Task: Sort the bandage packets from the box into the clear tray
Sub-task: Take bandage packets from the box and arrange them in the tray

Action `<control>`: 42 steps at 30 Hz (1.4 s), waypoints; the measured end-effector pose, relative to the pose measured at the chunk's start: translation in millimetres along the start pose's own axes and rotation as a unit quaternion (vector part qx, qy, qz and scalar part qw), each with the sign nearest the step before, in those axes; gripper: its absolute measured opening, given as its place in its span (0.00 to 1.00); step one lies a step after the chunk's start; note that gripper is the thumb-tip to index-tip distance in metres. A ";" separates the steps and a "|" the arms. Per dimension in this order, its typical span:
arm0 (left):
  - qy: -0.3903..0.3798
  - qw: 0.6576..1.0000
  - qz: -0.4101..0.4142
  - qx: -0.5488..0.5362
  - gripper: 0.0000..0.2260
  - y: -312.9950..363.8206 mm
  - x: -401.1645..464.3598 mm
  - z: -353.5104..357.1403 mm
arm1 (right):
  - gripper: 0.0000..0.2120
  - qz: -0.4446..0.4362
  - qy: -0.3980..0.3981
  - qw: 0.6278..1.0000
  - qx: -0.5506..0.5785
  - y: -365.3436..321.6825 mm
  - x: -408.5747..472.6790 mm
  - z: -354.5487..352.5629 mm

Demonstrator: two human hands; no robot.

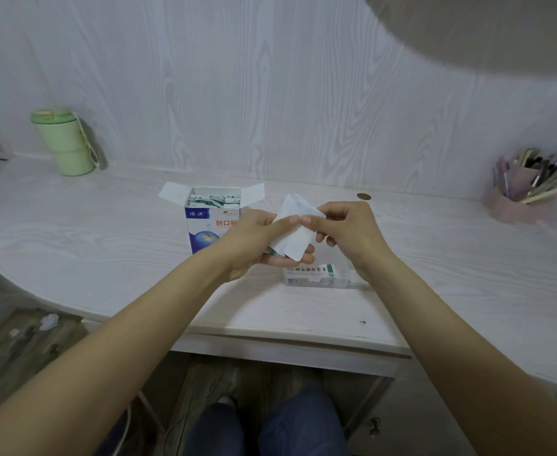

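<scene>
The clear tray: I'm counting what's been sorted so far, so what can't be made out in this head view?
Head view:
- Clear tray: its far and right parts are hidden by the hands and right wrist, so no packet count is possible.
- Bandage box: its right front is covered by the left hand; the packets inside are too small to count.
- White sheet: both hands, including the right hand, cover its edges; its print is unreadable.

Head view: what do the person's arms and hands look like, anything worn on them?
Both forearms are bare as far as the frame shows, no sleeves in view. The left hand and right hand wear no gloves; no watch, bracelet or ring is visible. No markings show.
</scene>
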State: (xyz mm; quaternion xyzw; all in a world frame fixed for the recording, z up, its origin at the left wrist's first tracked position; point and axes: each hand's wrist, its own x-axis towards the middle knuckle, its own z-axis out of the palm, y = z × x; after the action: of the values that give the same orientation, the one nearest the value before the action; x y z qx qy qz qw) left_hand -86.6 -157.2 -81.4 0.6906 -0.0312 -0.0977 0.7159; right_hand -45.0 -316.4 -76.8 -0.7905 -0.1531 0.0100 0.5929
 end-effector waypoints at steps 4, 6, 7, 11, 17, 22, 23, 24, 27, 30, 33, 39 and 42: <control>-0.008 1.000 -0.011 -0.015 0.13 0.4 -3.6 -3.9 | 0.03 0.022 0.006 0.998 0.061 2.2 -1.8 0.7; -0.011 1.000 -0.016 -0.002 0.13 -0.8 -3.9 -4.6 | 0.02 0.049 0.004 0.992 0.119 2.6 -2.6 1.9; -0.013 1.000 -0.020 0.005 0.13 -1.4 -4.3 -4.6 | 0.02 0.062 0.000 0.987 0.149 2.8 -3.2 2.6; -0.014 0.999 -0.022 0.033 0.13 -1.1 -4.7 -3.4 | 0.01 0.090 -0.015 0.978 0.186 1.7 -5.9 2.9; 0.020 1.000 -0.012 0.008 0.09 -1.4 -2.5 -5.6 | 0.07 0.130 0.016 0.946 0.298 3.4 -5.4 -8.8; 0.052 0.997 -0.002 -0.053 0.10 -7.3 0.7 -6.4 | 0.10 0.147 -0.015 0.923 0.355 4.7 -5.9 -12.4; 0.061 0.997 0.002 -0.051 0.10 -8.3 1.5 -6.4 | 0.10 0.147 -0.014 0.926 0.347 4.4 -6.4 -12.5; 0.069 0.997 0.007 -0.045 0.10 -9.1 2.5 -6.6 | 0.08 0.144 -0.013 0.932 0.333 4.3 -6.6 -12.6; 0.089 0.996 0.022 -0.022 0.11 -8.1 4.7 -7.1 | 0.07 0.146 -0.022 0.956 0.254 5.7 -6.9 -14.3; 0.109 0.993 0.029 -0.015 0.11 -5.6 5.6 -7.8 | 0.10 0.133 -0.030 0.983 0.123 6.2 -6.2 -16.1; 0.135 0.990 0.025 0.028 0.10 -6.3 5.1 -8.5 | 0.09 0.109 -0.006 0.993 0.036 9.0 -5.2 -16.8; 0.154 0.985 0.022 0.069 0.10 -13.2 3.1 -10.7 | 0.08 0.084 0.005 0.992 -0.095 29.7 -4.6 -13.3; 0.154 0.985 0.024 0.078 0.11 -14.6 3.3 -12.3 | 0.07 0.047 -0.015 0.978 -0.204 33.0 -4.8 -10.3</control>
State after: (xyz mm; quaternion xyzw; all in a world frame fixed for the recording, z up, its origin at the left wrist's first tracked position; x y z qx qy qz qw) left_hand -82.5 -146.0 -96.8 0.7502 0.0559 0.0297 0.6582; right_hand -40.0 -335.5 -105.5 -0.9010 -0.1238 0.0186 0.4153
